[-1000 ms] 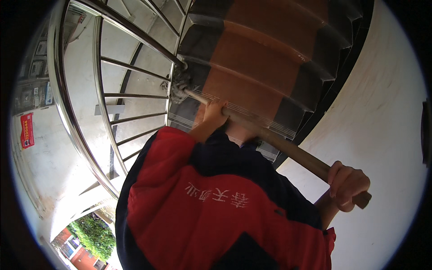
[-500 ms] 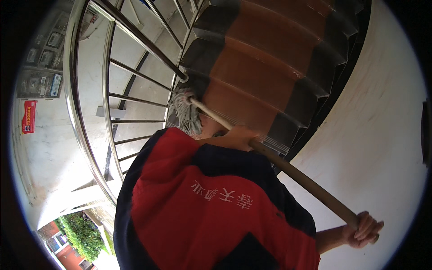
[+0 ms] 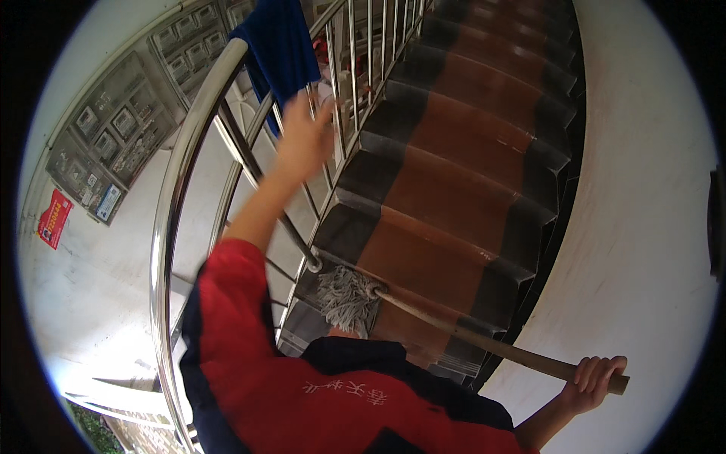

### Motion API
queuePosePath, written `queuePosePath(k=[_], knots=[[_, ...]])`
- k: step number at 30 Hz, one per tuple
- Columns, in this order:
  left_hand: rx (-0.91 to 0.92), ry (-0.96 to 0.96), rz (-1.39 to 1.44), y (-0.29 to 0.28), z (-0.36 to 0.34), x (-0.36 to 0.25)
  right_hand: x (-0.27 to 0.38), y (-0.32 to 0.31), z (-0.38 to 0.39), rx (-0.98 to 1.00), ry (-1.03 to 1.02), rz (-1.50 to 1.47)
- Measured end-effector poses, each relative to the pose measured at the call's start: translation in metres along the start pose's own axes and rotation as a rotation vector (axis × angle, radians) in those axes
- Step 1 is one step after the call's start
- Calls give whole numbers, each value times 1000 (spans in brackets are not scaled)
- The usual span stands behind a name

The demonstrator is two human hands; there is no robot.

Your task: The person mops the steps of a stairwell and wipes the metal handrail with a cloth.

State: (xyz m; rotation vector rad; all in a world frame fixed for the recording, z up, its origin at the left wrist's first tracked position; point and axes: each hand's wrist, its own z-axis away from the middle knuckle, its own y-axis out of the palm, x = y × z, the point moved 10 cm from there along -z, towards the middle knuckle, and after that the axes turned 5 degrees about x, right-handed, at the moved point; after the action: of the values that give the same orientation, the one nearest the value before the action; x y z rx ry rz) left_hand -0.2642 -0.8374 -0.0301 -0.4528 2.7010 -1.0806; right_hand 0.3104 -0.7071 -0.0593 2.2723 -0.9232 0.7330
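Note:
My right hand (image 3: 590, 387) is wrapped around the mop's wooden handle (image 3: 473, 334) close to its end, beside the white wall. The handle slants down leftward to the grey string mop head (image 3: 344, 301), which rests on a low stair at the foot of a railing post. My left hand (image 3: 304, 140), off the mop, is raised in front of the railing with its fingers apart and empty. Just beyond its fingertips, a blue cloth (image 3: 278, 47) hangs over the upper end of the steel handrail.
A staircase (image 3: 442, 181) with reddish-brown treads and black sides climbs away from me. The curved steel handrail (image 3: 160, 280) runs along its left, a white wall (image 3: 635, 227) along its right. Electricity meter boxes (image 3: 113, 129) and a red sticker (image 3: 54, 218) are on the left wall.
My left hand has let go of the mop handle and reached up and forward to the railing near the blue cloth. My right hand still grips the handle. The view has shifted up the stairs.

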Motion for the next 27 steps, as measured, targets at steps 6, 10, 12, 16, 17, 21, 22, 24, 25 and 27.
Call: queuePosePath(k=[6, 10, 12, 16, 17, 21, 22, 24, 25, 27], knots=[[-167, 77, -585, -67, -165, 108, -1, 28, -15, -108, -63, -16], [64, -577, -538, -45, -232, 246, -3, 39, -23, -45, -69, -95], [184, -641, -461, -29, -244, 228, 2, 47, -24, 5, -84, -67], [178, -562, -472, -28, -260, 216, 4, 47, -23, 39, -66, -57], [162, -548, -488, -31, -259, 216, -1, 49, -26, 57, -59, -105], [149, -520, -554, -29, -231, 218, -13, 44, -22, 32, -46, -96], [176, -545, -548, -32, -217, 206, -12, 43, -21, 56, -41, -58], [156, -516, -556, -51, -188, 204, -16, 38, -16, 70, -39, -80], [122, -466, -554, -54, -173, 212, -16, 37, -12, 80, -26, -84], [16, -365, -581, -80, -138, 197, -10, 21, 1, 129, -35, -105]])
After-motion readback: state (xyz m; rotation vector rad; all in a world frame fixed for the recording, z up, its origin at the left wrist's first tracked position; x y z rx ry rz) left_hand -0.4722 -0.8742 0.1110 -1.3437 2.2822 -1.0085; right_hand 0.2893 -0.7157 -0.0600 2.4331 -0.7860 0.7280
